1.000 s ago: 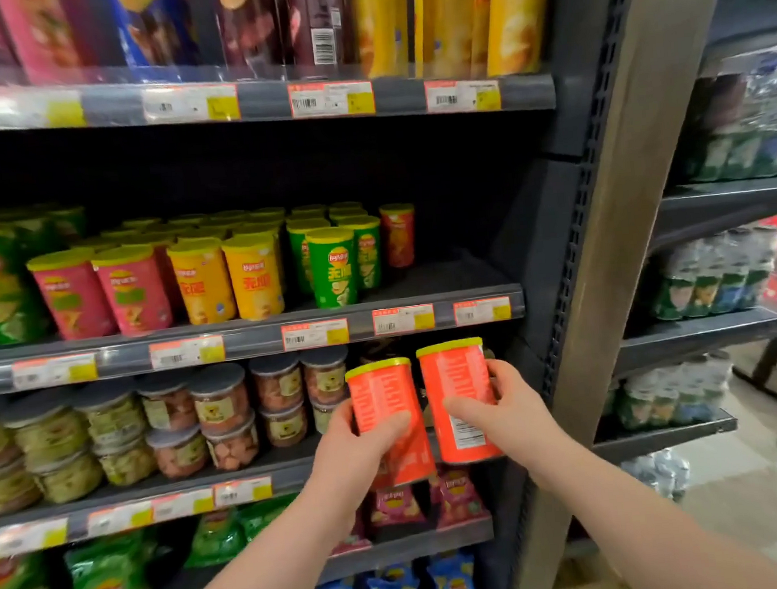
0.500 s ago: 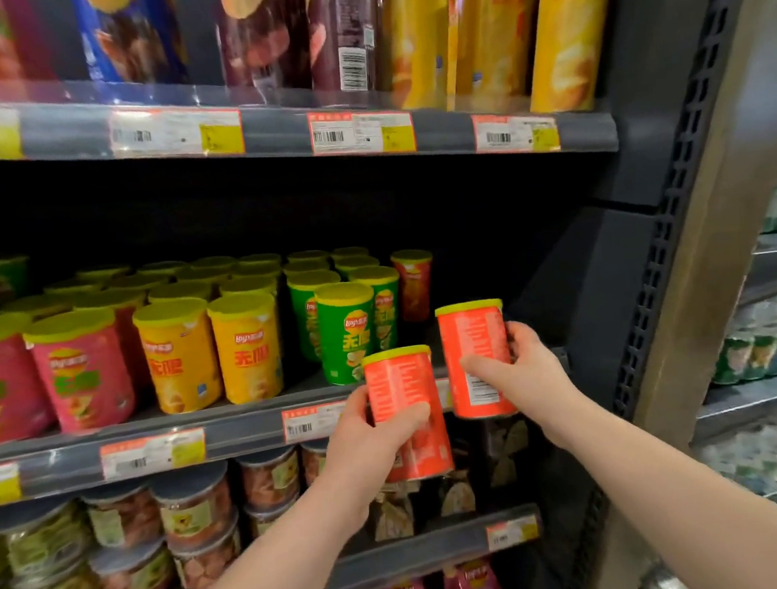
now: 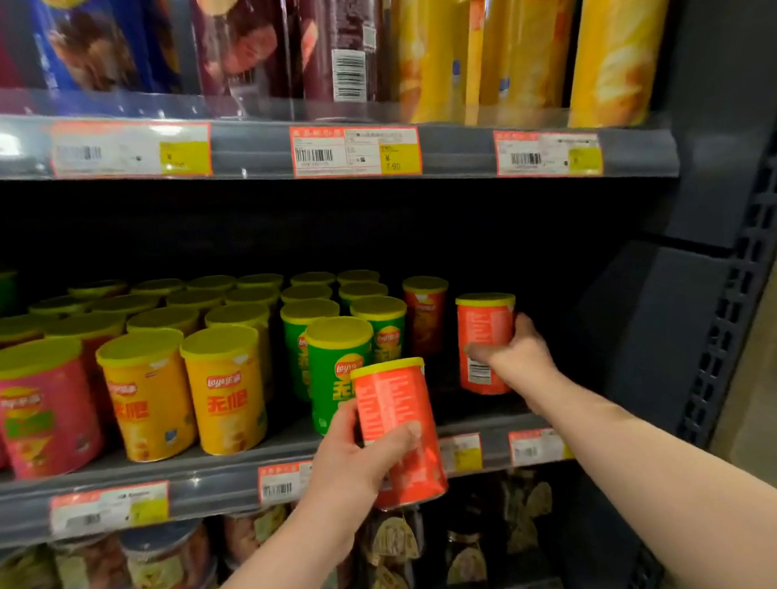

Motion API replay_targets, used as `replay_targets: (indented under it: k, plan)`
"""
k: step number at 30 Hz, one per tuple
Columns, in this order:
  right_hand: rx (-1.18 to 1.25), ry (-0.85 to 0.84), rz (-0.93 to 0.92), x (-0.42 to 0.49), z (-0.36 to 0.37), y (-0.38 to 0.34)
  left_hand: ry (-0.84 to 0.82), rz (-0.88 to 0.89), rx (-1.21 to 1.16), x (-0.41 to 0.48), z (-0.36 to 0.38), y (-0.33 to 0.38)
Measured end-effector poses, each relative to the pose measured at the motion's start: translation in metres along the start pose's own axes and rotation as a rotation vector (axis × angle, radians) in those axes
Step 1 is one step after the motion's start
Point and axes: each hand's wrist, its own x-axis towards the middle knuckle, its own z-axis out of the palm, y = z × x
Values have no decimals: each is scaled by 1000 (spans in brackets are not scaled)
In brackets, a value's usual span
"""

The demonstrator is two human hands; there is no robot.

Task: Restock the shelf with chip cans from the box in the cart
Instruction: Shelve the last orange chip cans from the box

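As my right hand (image 3: 519,362) shelves its gripped orange yellow-lidded chip can (image 3: 486,328), my left hand (image 3: 350,466) clasps a second can (image 3: 394,406), due left of it.

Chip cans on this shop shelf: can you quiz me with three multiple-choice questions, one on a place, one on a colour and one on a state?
1. Where is the farther orange can, held in the right grip?
A) at the right end of the middle shelf, right of the lone orange can standing there
B) on the top shelf
C) down on the shelf below

2. What colour is the lid of the nearer orange can, held in the left grip?
A) blue
B) white
C) yellow

3. What is the left grip doing?
A) hanging empty
B) curling round its can in front of the shelf edge
C) pressing flat on a price tag

Answers:
1 A: the can is level with the lone orange can and to its right.
2 C: the can's top is yellow.
3 B: fingers and thumb wrap the can.
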Motion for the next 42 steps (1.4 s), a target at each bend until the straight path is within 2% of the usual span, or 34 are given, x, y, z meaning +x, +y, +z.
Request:
replay_targets:
  k: [3, 8, 14, 18, 23, 26, 37, 42]
  plan:
    - [-46, -2, 13, 26, 7, 4, 59, 18, 7, 8, 6, 2]
    - [10, -45, -12, 50, 16, 19, 110, 36, -8, 17, 13, -5]
    - [84, -251, -44, 66, 18, 24, 136, 65, -24, 21, 17, -7]
    - [23, -158, -47, 75, 19, 31, 132, 63, -30, 20, 19, -5]
    - [12, -235, -14, 82, 22, 38, 128, 35, -16, 18, 19, -2]
    - [-37, -182, -12, 88, 25, 40, 135, 38, -24, 18, 20, -2]
    - [-114, -159, 46, 102, 31, 32, 144, 29, -12, 17, 19, -4]
    - [-73, -126, 39, 93, 29, 25, 156, 35, 6, 15, 20, 0]
